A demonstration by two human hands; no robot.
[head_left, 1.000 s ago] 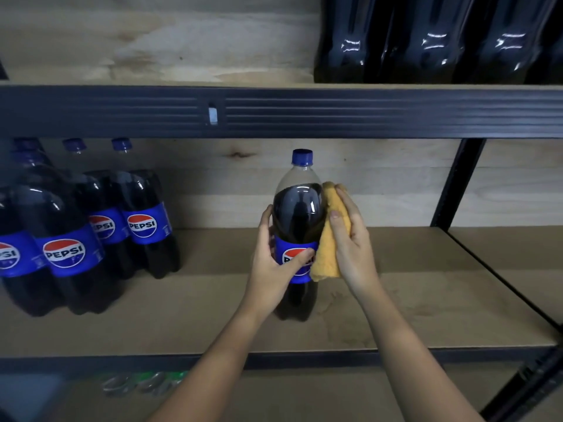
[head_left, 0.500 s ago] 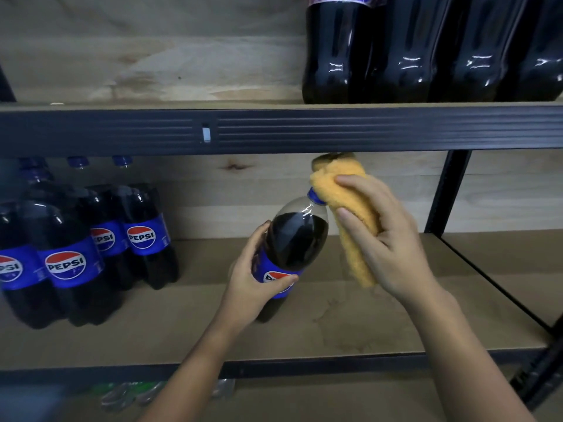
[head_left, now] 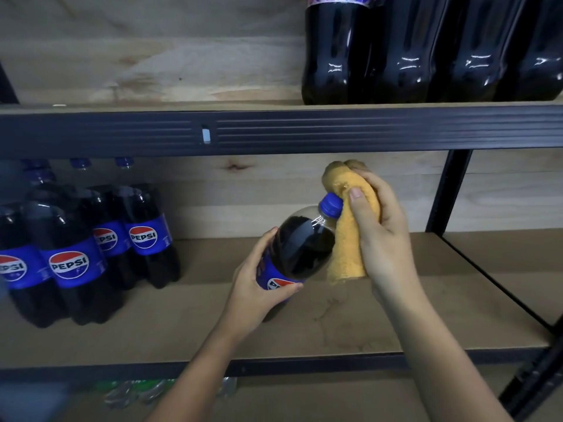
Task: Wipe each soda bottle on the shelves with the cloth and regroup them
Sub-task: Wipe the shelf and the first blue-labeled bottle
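A dark Pepsi bottle [head_left: 300, 248] with a blue cap and blue label leans to the right over the middle shelf [head_left: 396, 324]. My left hand [head_left: 259, 287] grips it around the label. My right hand [head_left: 380, 236] holds a folded yellow cloth [head_left: 347, 248] against the bottle's neck and shoulder, beside the cap. Several more Pepsi bottles [head_left: 76, 248] stand grouped at the left of the same shelf.
Several dark soda bottles [head_left: 426, 53] stand on the upper shelf at the right, above its black front rail [head_left: 274, 132]. A black upright post [head_left: 444, 190] divides the shelf on the right. Green-capped bottles [head_left: 137, 391] show dimly on the shelf below.
The bottle went from upright to tilted right. My right hand moved the cloth from the bottle's side up to the cap, then down along the neck, uncovering the cap.
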